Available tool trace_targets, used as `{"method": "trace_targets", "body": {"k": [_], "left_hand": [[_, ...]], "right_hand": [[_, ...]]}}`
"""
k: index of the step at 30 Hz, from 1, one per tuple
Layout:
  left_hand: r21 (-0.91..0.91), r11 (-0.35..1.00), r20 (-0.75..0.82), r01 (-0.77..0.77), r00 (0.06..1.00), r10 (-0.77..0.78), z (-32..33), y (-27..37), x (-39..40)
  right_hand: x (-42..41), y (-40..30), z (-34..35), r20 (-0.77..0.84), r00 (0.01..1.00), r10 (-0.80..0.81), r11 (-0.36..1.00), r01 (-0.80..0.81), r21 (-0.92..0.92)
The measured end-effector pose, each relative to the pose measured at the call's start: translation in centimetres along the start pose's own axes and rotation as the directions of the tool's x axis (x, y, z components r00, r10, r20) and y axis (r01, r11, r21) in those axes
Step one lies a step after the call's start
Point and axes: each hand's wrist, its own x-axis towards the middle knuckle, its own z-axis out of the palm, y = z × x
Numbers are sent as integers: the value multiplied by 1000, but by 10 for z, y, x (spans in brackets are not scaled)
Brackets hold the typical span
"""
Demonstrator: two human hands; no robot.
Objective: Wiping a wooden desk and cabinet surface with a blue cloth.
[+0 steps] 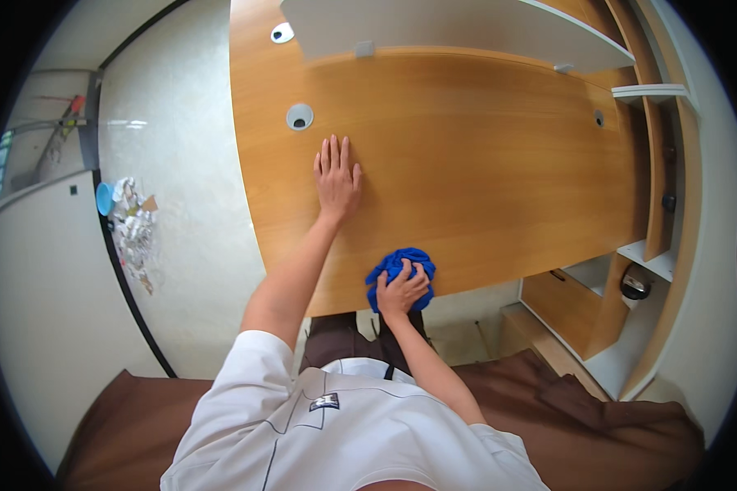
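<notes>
A bunched blue cloth lies at the front edge of the wooden desk. My right hand grips it from above with curled fingers, pressing it against the desktop. Farther forward and to the left, my left hand rests palm down on the wood, its fingers pointing away from me and holding nothing. Just beyond those fingertips sits a round grey cable grommet with a dark opening.
A grey divider panel crosses the desk's far side. Wooden shelving stands at the right, above a low cabinet. On the floor at left, crumpled litter lies beside a blue basin. Brown fabric spreads behind me.
</notes>
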Motion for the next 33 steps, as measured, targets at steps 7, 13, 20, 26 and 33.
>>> {"method": "trace_targets", "body": {"k": [7, 13, 20, 26, 33], "left_hand": [[196, 976, -33, 96, 995, -91, -31, -73, -5], [210, 965, -6, 158, 987, -160, -41, -103, -15], [144, 970, -34, 197, 980, -194, -44, -100, -10], [151, 952, 19, 266, 962, -272, -48, -100, -13], [104, 964, 16, 246, 968, -249, -47, -101, -12]], "right_hand": [[-7, -28, 11, -18, 1000, -6, 996, 5, -92], [46, -66, 50, -228, 972, 51, 987, -84, -138], [177, -130, 71, -305, 947, -101, 994, 81, -75], [269, -177, 84, -216, 933, -287, 958, 283, -49], [384, -229, 100, -236, 798, -555, 814, 579, 46]]}}
